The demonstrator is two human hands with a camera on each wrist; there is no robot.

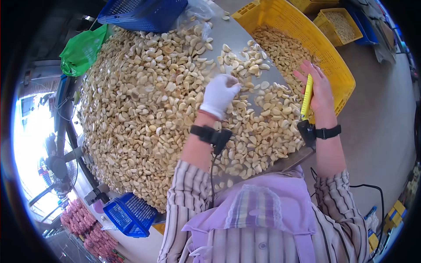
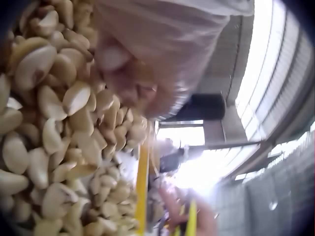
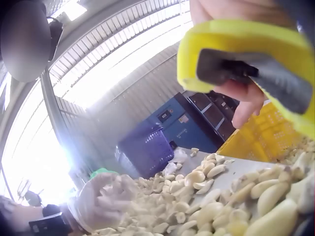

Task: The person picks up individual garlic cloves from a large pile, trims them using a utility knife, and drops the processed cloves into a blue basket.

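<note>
Peeled garlic cloves [image 1: 144, 101] lie in a wide heap over a metal table [image 1: 228, 30]. My left hand [image 1: 220, 93], in a white glove, is low over the cloves at the heap's right side, its fingers curled. A pale garlic clove [image 2: 113, 57] shows at the fingers in the left wrist view. My bare right hand [image 1: 319, 85] is above the near edge of a yellow crate [image 1: 335, 65], fingertips spread. It holds a yellow utility knife [image 1: 307, 97] along the palm; the knife's grey slot shows in the right wrist view.
Cloves with browner ones fill the yellow crate's bottom at the table's right edge. A blue basket [image 1: 144, 15] stands at the far end beside a green bag [image 1: 83, 51]. Another blue basket [image 1: 130, 215] is at the left edge, near a fan [image 1: 57, 166]. A smaller yellow crate [image 1: 340, 26] stands farther back.
</note>
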